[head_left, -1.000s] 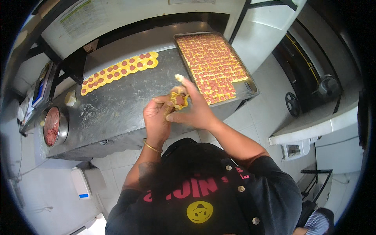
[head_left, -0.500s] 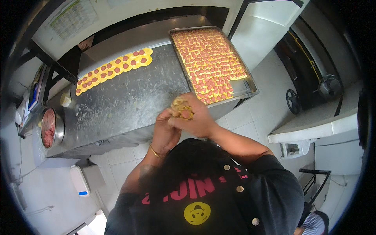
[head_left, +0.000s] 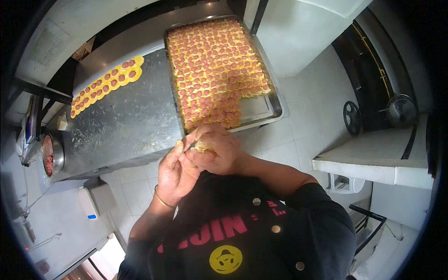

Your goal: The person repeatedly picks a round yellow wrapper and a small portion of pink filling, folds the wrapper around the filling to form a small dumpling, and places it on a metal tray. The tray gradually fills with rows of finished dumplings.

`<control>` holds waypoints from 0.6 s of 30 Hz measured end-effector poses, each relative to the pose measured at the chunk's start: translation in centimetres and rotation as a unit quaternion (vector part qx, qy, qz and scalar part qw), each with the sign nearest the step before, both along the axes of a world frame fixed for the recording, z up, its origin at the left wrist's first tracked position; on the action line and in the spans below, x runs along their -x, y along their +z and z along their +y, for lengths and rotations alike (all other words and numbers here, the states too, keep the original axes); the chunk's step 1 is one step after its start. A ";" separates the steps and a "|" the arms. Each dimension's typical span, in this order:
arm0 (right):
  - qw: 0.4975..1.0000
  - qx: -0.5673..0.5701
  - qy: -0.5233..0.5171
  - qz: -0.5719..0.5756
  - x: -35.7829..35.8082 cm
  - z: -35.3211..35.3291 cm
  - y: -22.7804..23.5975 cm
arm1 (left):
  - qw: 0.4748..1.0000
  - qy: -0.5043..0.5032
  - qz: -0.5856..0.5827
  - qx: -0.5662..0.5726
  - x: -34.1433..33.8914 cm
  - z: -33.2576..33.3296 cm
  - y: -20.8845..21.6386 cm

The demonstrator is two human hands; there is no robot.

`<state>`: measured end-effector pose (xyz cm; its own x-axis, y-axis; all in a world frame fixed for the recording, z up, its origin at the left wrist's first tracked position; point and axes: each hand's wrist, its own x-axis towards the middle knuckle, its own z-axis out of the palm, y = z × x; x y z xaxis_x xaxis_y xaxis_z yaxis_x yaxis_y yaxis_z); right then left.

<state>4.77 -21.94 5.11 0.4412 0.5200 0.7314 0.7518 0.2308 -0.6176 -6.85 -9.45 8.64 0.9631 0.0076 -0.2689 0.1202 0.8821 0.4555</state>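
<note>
My right hand (head_left: 218, 148) curls around small filled dumplings (head_left: 203, 147) of yellow dough, mostly hidden by the fingers. Against its thumb side, the fingers of my left hand (head_left: 176, 175) come together, with a bit of yellow at one fingertip; what they pinch is too small to make out. Just beyond both hands stands a large metal tray (head_left: 278, 114) packed with rows of dumplings (head_left: 210, 60), pink filling showing on top. Its near right corner is bare metal. At the far left of the table, overlapping round yellow wrappers (head_left: 106, 85) each carry a pink ball of filling.
The grey metal table (head_left: 126, 123) has whitish smears. A steel bowl (head_left: 58, 156) of pink minced filling stands at its left end, beside a small pale lump (head_left: 62, 122). A bin (head_left: 91, 203) is on the floor at left. A white-edged counter (head_left: 364, 170) lies to the right.
Both hands have come lower and nearer my body, and the right one has turned, hiding more of the dumplings. The whole view has shifted, so the tray and table appear farther left.
</note>
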 end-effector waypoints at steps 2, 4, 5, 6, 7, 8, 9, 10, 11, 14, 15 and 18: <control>0.994 0.074 0.041 0.066 -1.2 -1.6 -1.8 | 0.999 -0.006 0.022 0.025 -0.6 -0.6 -2.0; 0.972 0.191 0.063 0.117 -2.7 -3.3 -1.3 | 0.999 0.013 0.049 -0.010 -1.9 -1.7 -3.5; 0.972 0.196 0.056 0.115 -3.6 -4.4 -1.7 | 0.998 0.016 0.054 -0.035 -2.5 -2.1 -4.9; 0.971 0.202 0.049 0.114 -4.5 -5.8 -2.3 | 0.996 0.020 0.059 -0.058 -3.1 -2.5 -5.8; 0.970 0.211 0.043 0.112 -5.3 -7.3 -3.0 | 0.991 0.026 0.087 -0.102 -4.1 -3.6 -5.7; 0.969 0.219 0.036 0.110 -5.9 -8.5 -3.7 | 0.990 0.009 0.092 -0.109 -4.9 -4.4 -6.0; 0.959 0.243 0.034 0.141 -6.7 -9.6 -4.7 | 0.988 -0.010 0.094 -0.118 -5.8 -5.0 -6.3; 0.946 0.277 0.058 0.158 -7.9 -10.4 -4.6 | 0.987 -0.025 0.094 -0.127 -6.5 -5.6 -6.8; 0.931 0.310 0.083 0.174 -9.4 -11.1 -4.4 | 0.985 -0.015 0.100 -0.137 -7.0 -6.2 -7.7; 0.924 0.336 0.059 0.171 -13.6 -12.9 -5.4 | 0.760 -0.066 -0.021 -0.646 -9.5 -7.0 -9.4; 0.926 0.337 0.039 0.168 -14.4 -13.6 -6.2 | 0.656 -0.045 -0.041 -0.752 -9.5 -7.6 -9.4; 0.917 0.382 0.066 0.098 -18.3 -13.7 -9.8 | 0.525 -0.061 -0.051 -0.847 -10.6 -8.2 -10.1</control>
